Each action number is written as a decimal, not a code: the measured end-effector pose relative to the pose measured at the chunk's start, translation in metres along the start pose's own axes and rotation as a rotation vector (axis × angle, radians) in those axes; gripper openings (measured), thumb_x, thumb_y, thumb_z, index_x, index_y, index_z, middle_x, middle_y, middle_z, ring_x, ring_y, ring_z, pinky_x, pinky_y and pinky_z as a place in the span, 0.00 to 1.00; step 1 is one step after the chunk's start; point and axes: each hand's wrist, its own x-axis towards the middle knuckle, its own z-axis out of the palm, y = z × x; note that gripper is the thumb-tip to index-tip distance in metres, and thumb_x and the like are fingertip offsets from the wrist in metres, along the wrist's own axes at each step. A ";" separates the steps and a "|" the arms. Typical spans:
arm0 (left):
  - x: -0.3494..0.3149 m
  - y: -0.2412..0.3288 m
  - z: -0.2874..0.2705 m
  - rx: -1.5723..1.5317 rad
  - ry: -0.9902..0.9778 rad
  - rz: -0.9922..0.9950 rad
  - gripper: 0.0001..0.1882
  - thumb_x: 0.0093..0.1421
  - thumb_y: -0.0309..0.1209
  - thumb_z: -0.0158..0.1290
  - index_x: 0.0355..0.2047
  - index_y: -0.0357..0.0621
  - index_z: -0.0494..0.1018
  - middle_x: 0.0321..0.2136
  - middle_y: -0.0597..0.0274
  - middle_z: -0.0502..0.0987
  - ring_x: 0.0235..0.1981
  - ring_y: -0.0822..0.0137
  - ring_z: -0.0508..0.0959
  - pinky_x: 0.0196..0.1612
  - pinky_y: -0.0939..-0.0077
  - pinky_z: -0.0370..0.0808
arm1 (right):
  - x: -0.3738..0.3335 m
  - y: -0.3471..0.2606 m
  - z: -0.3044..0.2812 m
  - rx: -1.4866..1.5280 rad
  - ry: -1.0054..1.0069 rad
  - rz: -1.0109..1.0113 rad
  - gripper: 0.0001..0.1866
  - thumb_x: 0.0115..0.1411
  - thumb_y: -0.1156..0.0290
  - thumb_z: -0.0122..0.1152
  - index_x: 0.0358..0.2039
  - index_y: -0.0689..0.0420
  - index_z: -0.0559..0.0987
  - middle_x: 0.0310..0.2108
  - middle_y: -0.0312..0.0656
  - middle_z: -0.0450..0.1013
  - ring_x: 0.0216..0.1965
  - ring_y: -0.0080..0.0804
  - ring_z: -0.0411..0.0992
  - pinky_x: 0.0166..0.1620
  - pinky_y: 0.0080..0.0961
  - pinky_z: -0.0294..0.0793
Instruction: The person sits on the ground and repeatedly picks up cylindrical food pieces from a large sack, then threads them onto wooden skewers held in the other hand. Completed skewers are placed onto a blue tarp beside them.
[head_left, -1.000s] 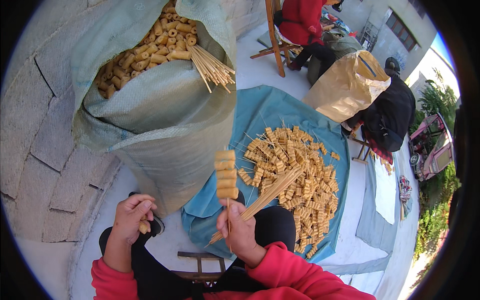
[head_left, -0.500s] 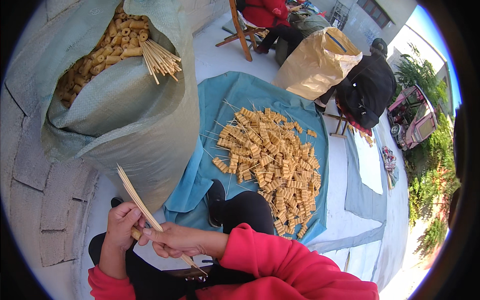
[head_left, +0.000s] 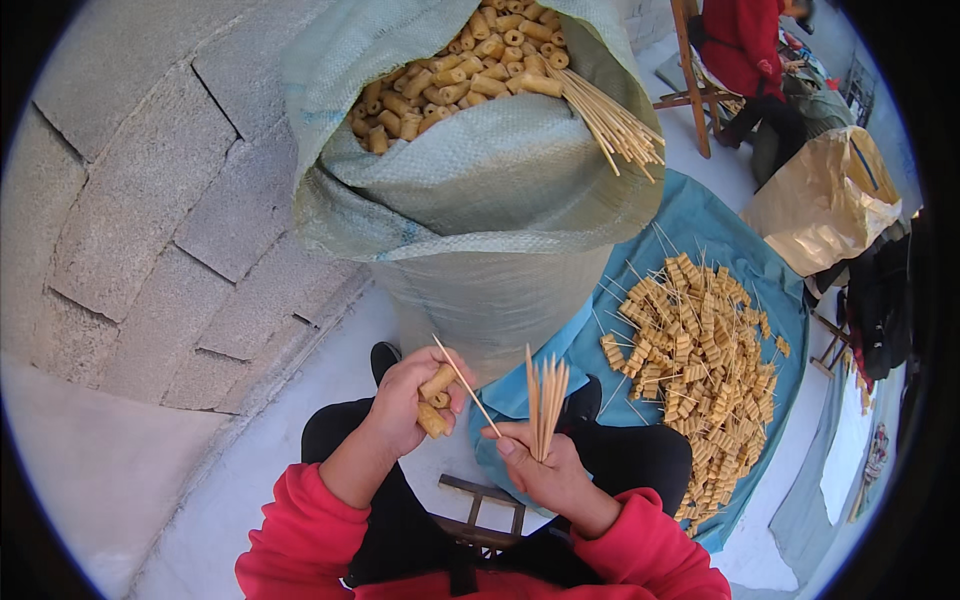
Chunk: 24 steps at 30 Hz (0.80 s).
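My left hand [head_left: 397, 412] is closed around a few short tan hollow cylinders [head_left: 437, 383], held together in the palm. A bundle of thin wooden skewers [head_left: 547, 392] stands up out of my closed right hand [head_left: 549, 474]. One single skewer [head_left: 466, 383] is set apart from that bundle, pinched at my right fingertips and slanting up to the left, its tip close to the cylinders. Beyond my hands stands a woven sack [head_left: 480, 200], its mouth open on many loose cylinders [head_left: 490, 55]. More skewers [head_left: 612, 118] lie across its right edge.
To the right, a blue cloth [head_left: 672, 210] carries a heap of skewered cylinders [head_left: 700, 370]. A large tan paper bag [head_left: 815, 205] and a person in red [head_left: 740, 45] are beyond it. A block wall [head_left: 150, 200] runs along the left. Between my legs is a stool [head_left: 485, 507].
The view has swung left, so the sack and heap appear farther right. My hands have moved apart; a single skewer now stands away from the bundle, and several cylinders show in my left hand.
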 end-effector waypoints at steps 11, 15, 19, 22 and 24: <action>-0.012 0.017 -0.017 0.223 0.186 0.355 0.13 0.66 0.35 0.34 0.43 0.38 0.61 0.28 0.52 0.74 0.23 0.72 0.70 0.20 0.79 0.71 | -0.011 -0.008 0.006 -0.005 -0.135 0.155 0.14 0.64 0.67 0.49 0.43 0.62 0.76 0.12 0.30 0.61 0.15 0.13 0.59 0.20 0.13 0.57; -0.014 0.015 -0.021 0.441 0.178 0.469 0.13 0.66 0.33 0.32 0.44 0.39 0.61 0.28 0.50 0.75 0.23 0.71 0.70 0.25 0.80 0.70 | -0.010 -0.007 0.005 -0.028 -0.132 0.159 0.13 0.64 0.67 0.50 0.42 0.63 0.77 0.12 0.30 0.61 0.15 0.14 0.59 0.20 0.13 0.57; -0.014 0.011 -0.017 0.630 0.115 0.424 0.15 0.66 0.34 0.34 0.47 0.39 0.61 0.30 0.51 0.75 0.25 0.72 0.71 0.26 0.81 0.70 | -0.013 -0.004 0.007 0.008 -0.086 0.180 0.12 0.63 0.68 0.51 0.42 0.62 0.77 0.13 0.29 0.61 0.15 0.13 0.58 0.19 0.13 0.56; -0.013 0.009 -0.013 0.526 0.073 0.389 0.17 0.66 0.36 0.37 0.49 0.38 0.60 0.31 0.52 0.75 0.26 0.72 0.72 0.24 0.82 0.71 | -0.014 0.000 0.012 -0.003 -0.019 0.123 0.12 0.63 0.69 0.51 0.41 0.62 0.77 0.13 0.28 0.61 0.15 0.12 0.57 0.19 0.13 0.55; -0.014 0.009 -0.013 0.245 0.064 0.315 0.18 0.65 0.36 0.39 0.50 0.37 0.60 0.30 0.53 0.75 0.27 0.72 0.72 0.22 0.83 0.71 | -0.014 0.002 0.014 -0.018 0.023 0.066 0.11 0.63 0.69 0.52 0.40 0.62 0.77 0.13 0.28 0.62 0.14 0.13 0.57 0.18 0.13 0.56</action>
